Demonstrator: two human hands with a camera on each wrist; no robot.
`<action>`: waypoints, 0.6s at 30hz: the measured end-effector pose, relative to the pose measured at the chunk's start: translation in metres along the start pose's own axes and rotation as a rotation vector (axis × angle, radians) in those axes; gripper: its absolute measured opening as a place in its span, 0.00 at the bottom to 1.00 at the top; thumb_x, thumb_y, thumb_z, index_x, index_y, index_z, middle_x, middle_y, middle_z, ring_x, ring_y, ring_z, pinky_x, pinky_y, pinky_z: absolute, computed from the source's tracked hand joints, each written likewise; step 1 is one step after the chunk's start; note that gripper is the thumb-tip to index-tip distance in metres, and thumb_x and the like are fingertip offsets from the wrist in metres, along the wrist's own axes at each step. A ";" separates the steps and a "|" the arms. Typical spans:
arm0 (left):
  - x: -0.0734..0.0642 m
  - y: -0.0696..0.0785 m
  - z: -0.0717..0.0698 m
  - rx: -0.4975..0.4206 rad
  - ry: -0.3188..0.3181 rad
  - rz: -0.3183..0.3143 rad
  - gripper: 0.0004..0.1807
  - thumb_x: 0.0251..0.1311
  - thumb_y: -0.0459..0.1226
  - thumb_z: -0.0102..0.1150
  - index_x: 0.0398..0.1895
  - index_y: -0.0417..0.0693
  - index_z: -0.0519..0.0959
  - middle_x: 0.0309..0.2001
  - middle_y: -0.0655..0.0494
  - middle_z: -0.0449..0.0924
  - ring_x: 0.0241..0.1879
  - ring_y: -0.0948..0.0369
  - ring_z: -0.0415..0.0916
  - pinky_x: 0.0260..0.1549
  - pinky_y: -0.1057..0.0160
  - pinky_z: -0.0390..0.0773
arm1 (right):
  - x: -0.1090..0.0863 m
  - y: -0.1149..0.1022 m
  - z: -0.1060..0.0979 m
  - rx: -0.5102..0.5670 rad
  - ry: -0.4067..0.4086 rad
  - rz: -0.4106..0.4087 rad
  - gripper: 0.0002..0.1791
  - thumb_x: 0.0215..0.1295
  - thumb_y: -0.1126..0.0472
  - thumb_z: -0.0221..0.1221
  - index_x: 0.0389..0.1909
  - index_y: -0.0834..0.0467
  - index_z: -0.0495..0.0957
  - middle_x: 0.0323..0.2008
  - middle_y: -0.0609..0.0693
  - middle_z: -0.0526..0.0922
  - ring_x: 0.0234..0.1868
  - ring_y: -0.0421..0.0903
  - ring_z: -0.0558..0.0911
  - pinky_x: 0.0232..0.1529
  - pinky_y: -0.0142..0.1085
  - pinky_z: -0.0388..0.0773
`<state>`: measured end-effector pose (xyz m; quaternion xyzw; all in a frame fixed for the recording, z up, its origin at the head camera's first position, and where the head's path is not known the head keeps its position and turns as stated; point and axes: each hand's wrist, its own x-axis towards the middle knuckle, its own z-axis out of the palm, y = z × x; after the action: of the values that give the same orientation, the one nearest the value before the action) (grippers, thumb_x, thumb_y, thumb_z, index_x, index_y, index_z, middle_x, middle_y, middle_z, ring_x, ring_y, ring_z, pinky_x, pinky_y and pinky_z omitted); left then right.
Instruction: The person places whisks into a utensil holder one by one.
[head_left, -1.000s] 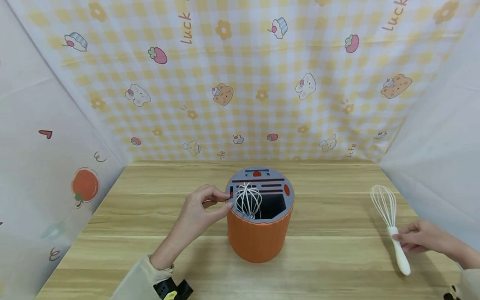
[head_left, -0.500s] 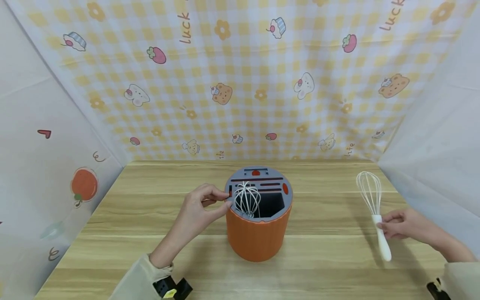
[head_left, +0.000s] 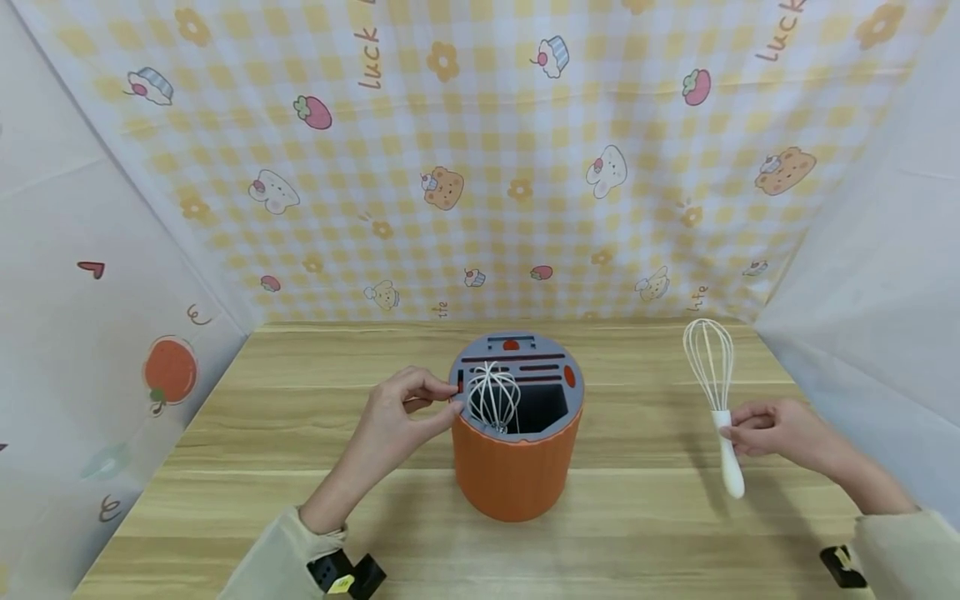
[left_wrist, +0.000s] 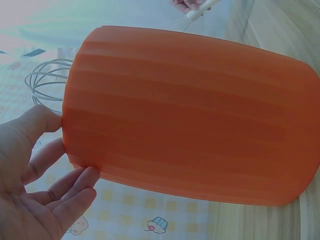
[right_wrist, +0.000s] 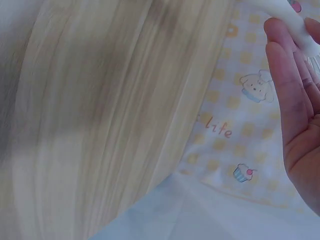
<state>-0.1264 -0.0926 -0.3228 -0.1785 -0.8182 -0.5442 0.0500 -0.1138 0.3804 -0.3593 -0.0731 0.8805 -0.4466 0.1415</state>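
An orange ribbed utensil holder (head_left: pixel 517 479) with a grey slotted lid stands upright mid-table. My left hand (head_left: pixel 405 412) holds its left rim with thumb and index fingertips; in the left wrist view, other fingers of the left hand (left_wrist: pixel 45 170) touch its side. A small whisk (head_left: pixel 493 400) stands in the lid's large opening, wire head up and lower part hidden. Out to the right, my right hand (head_left: pixel 780 433) pinches the white handle of a larger whisk (head_left: pixel 731 471), held above the table with its wires up. The right wrist view catches only part of that handle (right_wrist: pixel 292 22).
The wooden table (head_left: pixel 637 517) runs back to a yellow checked cloth (head_left: pixel 525 233). White sheets close off the left side (head_left: pixel 112 375) and the right side (head_left: pixel 885 333). Narrow slots and red ovals mark the holder's lid (head_left: pixel 543 354).
My right hand has carried the larger whisk leftward and away from me, closer to the holder. The left hand, the holder and the small whisk have stayed in place.
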 end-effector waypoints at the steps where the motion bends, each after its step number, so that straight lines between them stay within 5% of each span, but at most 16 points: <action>1: 0.000 0.000 0.000 0.001 0.000 0.001 0.06 0.48 0.36 0.68 0.29 0.48 0.81 0.37 0.57 0.78 0.38 0.56 0.76 0.46 0.58 0.77 | 0.000 -0.002 0.002 -0.006 0.006 -0.012 0.18 0.63 0.63 0.56 0.41 0.78 0.73 0.30 0.57 0.83 0.29 0.47 0.83 0.32 0.39 0.82; 10: 0.001 -0.001 0.001 0.002 -0.006 0.006 0.06 0.49 0.38 0.68 0.30 0.49 0.81 0.37 0.57 0.78 0.37 0.60 0.77 0.45 0.61 0.77 | 0.008 -0.027 0.014 0.044 0.057 -0.126 0.15 0.61 0.68 0.57 0.40 0.80 0.72 0.28 0.54 0.83 0.29 0.42 0.83 0.32 0.36 0.82; 18: 0.000 0.000 0.001 -0.001 -0.002 -0.002 0.06 0.49 0.36 0.68 0.30 0.49 0.81 0.37 0.57 0.78 0.38 0.58 0.77 0.46 0.57 0.77 | 0.011 -0.059 0.028 -0.115 0.154 -0.208 0.11 0.59 0.64 0.61 0.36 0.69 0.78 0.27 0.49 0.84 0.28 0.40 0.82 0.29 0.32 0.80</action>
<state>-0.1260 -0.0922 -0.3236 -0.1782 -0.8181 -0.5446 0.0485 -0.1155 0.3217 -0.3294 -0.1375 0.9004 -0.4121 0.0218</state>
